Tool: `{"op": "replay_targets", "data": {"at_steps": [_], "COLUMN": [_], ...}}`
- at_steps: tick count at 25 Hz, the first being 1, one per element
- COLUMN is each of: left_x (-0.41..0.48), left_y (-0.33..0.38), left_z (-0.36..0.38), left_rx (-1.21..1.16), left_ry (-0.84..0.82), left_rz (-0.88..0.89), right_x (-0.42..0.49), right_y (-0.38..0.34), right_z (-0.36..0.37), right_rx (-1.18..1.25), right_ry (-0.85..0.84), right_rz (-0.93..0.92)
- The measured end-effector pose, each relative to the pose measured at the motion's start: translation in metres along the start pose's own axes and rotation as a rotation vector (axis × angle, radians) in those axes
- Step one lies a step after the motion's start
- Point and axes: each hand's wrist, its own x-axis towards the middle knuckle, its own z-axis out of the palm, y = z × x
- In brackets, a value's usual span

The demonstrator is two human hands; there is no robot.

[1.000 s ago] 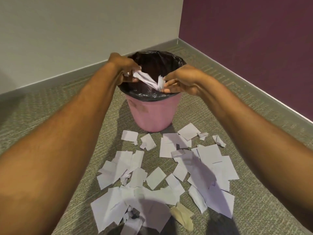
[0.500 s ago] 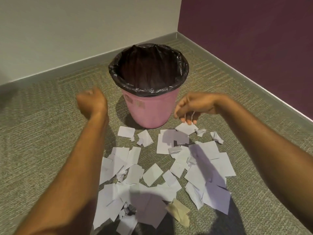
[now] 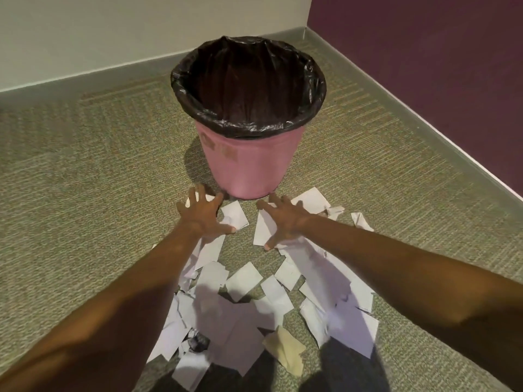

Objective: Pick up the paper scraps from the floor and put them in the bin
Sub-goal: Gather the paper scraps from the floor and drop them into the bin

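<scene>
While white, torn paper scraps [image 3: 243,281] litter the carpet just near of the pink, black-lined bin [image 3: 249,168], left hand [image 3: 202,213] and right hand [image 3: 284,217] press spread, uncurled fingers onto the farthest pieces.

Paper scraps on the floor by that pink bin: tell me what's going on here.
A person is clearing paper scraps off the carpet into the pink bin, which is lined with a black bag. The left hand and right hand are both down on the scraps nearest the bin, fingers spread, and neither has gripped anything yet. Most of the pile lies on the floor between the arms.
</scene>
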Motion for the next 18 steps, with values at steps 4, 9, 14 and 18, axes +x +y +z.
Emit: {"op": "replay_targets", "data": {"at_steps": [4, 9, 14, 18], "left_x": [-0.001, -0.005, -0.020, -0.036], "left_y": [0.018, 0.033, 0.044, 0.045], "left_z": [0.018, 0.035, 0.041, 0.049], "left_rx": [-0.022, -0.004, -0.056, -0.114], "left_ry": [-0.072, 0.107, 0.341, 0.423], "left_rz": [0.025, 0.058, 0.151, 0.222], "right_x": [0.001, -0.019, -0.031, -0.038], "right_y": [-0.011, -0.017, -0.027, -0.030], "right_z": [0.007, 0.026, 0.030, 0.029], "right_rx": [-0.079, -0.021, -0.007, 0.003], "right_ry": [-0.046, 0.124, 0.137, 0.149], "right_rz": [-0.001, -0.067, -0.068, -0.089]}}
